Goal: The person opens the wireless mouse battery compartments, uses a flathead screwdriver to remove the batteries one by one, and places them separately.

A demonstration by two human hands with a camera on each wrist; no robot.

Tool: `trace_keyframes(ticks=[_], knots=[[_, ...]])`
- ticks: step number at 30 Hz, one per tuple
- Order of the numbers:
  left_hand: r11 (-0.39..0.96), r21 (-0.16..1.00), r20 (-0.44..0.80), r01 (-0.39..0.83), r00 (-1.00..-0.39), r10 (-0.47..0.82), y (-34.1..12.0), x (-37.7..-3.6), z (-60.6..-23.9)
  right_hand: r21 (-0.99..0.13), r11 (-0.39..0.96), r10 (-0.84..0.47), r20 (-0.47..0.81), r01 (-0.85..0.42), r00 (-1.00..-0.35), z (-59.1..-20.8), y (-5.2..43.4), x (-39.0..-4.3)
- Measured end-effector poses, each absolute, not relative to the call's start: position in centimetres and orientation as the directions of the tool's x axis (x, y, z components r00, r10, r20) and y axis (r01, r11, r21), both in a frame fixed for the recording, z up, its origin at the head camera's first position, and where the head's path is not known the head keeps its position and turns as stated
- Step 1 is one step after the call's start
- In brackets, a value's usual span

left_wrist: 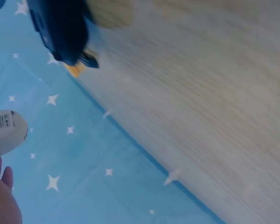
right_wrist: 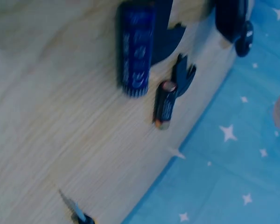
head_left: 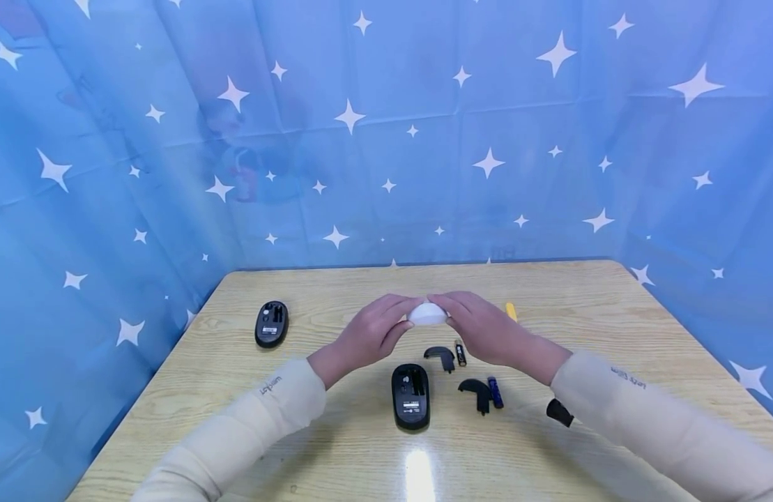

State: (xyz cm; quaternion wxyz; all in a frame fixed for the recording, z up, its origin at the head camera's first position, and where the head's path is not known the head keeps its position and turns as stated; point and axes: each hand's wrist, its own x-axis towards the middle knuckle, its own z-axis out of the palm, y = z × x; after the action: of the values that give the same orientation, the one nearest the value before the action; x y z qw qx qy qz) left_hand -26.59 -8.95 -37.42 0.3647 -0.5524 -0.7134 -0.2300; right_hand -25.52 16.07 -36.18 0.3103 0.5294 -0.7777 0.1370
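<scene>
White plastic, the computer mouse (head_left: 427,314) is pinched between the fingertips of the left hand (head_left: 367,336) and right hand (head_left: 483,328), lifted above the wooden surface (head_left: 336,446) behind the upturned black mouse (head_left: 410,395). With so light a hold it could slip, dropping onto the batteries (head_left: 495,392) and sending them rolling.
</scene>
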Motion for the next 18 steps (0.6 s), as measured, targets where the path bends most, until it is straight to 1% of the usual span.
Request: trace_keyframes(ticks=[4,6,11,15,18], knots=[[0.291,0.004,0.787,0.957,-0.182,0.589,-8.6,-25.5,-37.3,0.009,0.407,-0.711,0.631,-0.913,-0.311,-36.2,15.9,-24.5],[0.284,0.066,0.791,0.957,-0.223,0.57,-8.4,-24.9,-37.2,-0.045,0.397,-0.701,0.63,-0.917,-0.334,-36.2,15.8,-24.1],[0.236,0.299,0.776,0.925,-0.379,0.504,-7.9,-23.5,-37.3,-0.171,0.361,-0.66,0.648,-0.917,-0.38,-36.4,15.3,-23.1],[0.193,0.471,0.739,0.861,-0.504,0.447,-7.6,-22.7,-37.5,-0.316,0.327,-0.604,0.655,-0.891,-0.454,-36.7,14.9,-22.4],[0.142,0.602,0.683,0.786,-0.599,0.419,-7.4,-22.1,-37.5,-0.448,0.264,-0.564,0.647,-0.854,-0.513,-36.8,14.5,-21.9]])
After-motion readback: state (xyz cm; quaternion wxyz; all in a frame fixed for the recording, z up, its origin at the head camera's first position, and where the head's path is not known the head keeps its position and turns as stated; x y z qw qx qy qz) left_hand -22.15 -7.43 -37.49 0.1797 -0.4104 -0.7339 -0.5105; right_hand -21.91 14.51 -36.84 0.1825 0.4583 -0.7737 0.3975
